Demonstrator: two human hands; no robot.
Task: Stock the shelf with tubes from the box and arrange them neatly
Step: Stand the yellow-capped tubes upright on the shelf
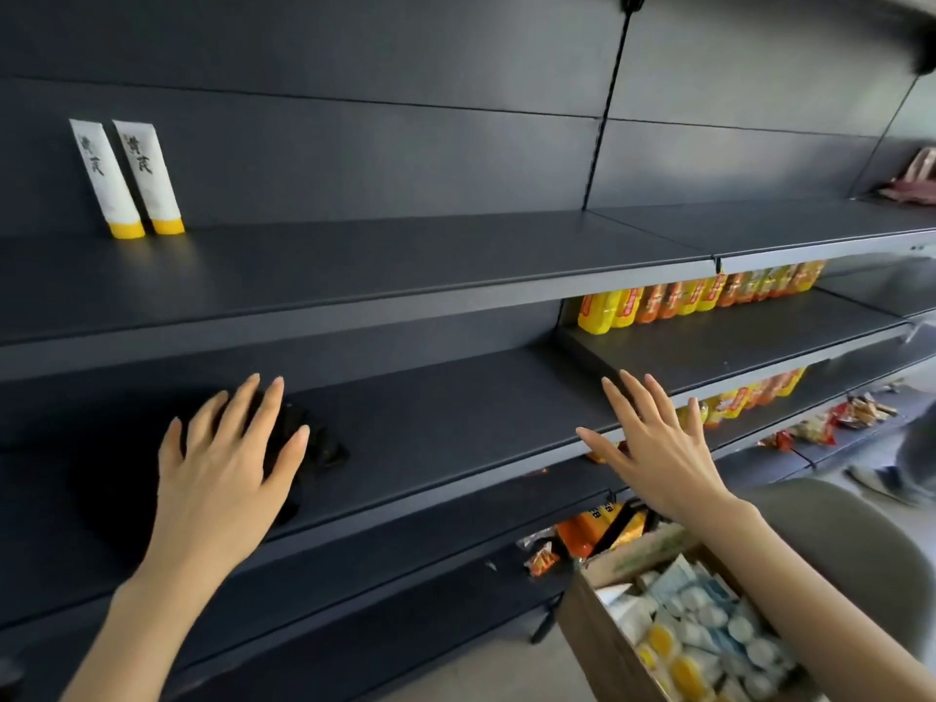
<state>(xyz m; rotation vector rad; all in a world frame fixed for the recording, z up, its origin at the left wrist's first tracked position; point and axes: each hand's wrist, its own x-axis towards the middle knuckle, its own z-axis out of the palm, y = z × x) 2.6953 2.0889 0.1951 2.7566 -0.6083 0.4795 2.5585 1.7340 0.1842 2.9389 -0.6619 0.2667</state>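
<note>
2 white tubes stand on the upper shelf (pixel 405 266), at its far left and close to the back panel: the first tube (pixel 104 177) and, just beside it on the right, the second tube (pixel 147 174). Each one stands on its yellow cap, so the cap points down and the flat sealed end points up. The long axis is almost upright, with the top leaning a little to the left, and the black characters face forward. Both forearms are bare and reach up from the lower edge of the view. The left hand (pixel 228 463) has its back toward the camera, with the fingers straight and spread; it grips nothing and lies over a black thing (pixel 314 443) on the middle shelf (pixel 456 412). The right hand (pixel 658 448) is also spread flat and empty, over the front edge of the middle shelf; I cannot tell if it touches the edge. The 2 tubes are 1 shelf higher, above and to the left of the left hand, well apart from both hands. An open cardboard box (pixel 597 635) stands at the lower right, under the right forearm, full of packed tubes (pixel 709 635), many with a round white or yellow cap turned upward. Orange and yellow packets (pixel 658 301) stand in a row on the shelf section further right.
</note>
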